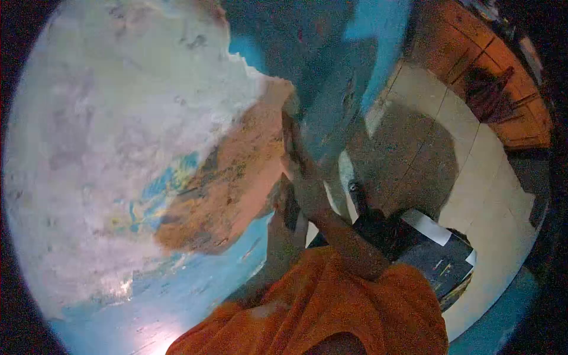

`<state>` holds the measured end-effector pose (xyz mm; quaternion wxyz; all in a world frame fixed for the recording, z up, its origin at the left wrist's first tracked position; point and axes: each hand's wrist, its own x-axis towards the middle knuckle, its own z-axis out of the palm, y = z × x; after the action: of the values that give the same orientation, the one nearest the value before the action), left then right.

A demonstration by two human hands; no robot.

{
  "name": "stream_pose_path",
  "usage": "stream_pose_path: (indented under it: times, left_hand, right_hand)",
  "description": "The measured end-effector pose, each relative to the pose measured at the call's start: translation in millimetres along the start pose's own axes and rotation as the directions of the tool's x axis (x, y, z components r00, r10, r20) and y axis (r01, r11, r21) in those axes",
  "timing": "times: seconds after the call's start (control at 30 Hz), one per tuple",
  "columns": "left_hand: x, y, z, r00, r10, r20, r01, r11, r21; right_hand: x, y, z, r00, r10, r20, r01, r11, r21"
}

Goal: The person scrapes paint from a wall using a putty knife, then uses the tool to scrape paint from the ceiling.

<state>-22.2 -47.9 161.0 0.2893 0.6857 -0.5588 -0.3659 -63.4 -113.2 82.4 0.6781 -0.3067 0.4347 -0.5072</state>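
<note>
Nearest is a loose orange cloth garment [331, 290] on the person, with both bare forearms reaching out from it toward a blue-painted wall with large whitish and brown patches [136, 106]. The left hand [285, 204] is the nearer of the two, at the right-hand margin of the shaded brown patch [219, 183], just beside the pale blue paint. The right hand [300, 163] is a little farther out along the same margin, its fingers reaching up beside the brown patch. The view is dim and grainy, so I cannot tell whether either hand is spread, closed or gripping something. To the right of the forearms, a dark, flat-faced object with white pieces on it [441, 257] sits over a pale tiled floor [491, 183], where a broad rounded shadow [408, 154] falls. Farther off, at the upper right, a dark reddish bundle [490, 93] lies against an orange-brown surface crossed by dark lines [452, 44]
</note>
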Motion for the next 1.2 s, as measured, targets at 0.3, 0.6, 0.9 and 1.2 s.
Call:
stream_pose_path:
  times: [0.3, 0.6, 0.9, 1.2]
  left_hand:
    - [-6.5, -12.3, -7.1, 0.996, -0.084, 0.035, 0.073, 0.967, 0.244]
    - [5.1, -18.0, 16.7, 0.993, 0.095, -0.066, -0.094, 0.995, 0.015]
    - [7.0, -21.3, 23.8, 0.929, 0.363, -0.069, -0.321, 0.885, 0.338]
    - [-16.5, -33.7, 15.3, 0.971, 0.177, -0.163, -0.185, 0.982, -0.039]
  right_hand:
    - [-7.9, -47.7, 6.3, 0.992, -0.123, 0.000, 0.122, 0.983, -0.135]
    - [4.1, -30.7, -10.2, 0.991, -0.125, -0.056, 0.121, 0.990, -0.071]
    - [-0.2, -23.4, -10.8, 0.993, -0.098, -0.059, 0.096, 0.995, -0.033]
    - [-6.9, -5.9, -8.1, 0.994, -0.079, -0.079, 0.078, 0.997, -0.015]
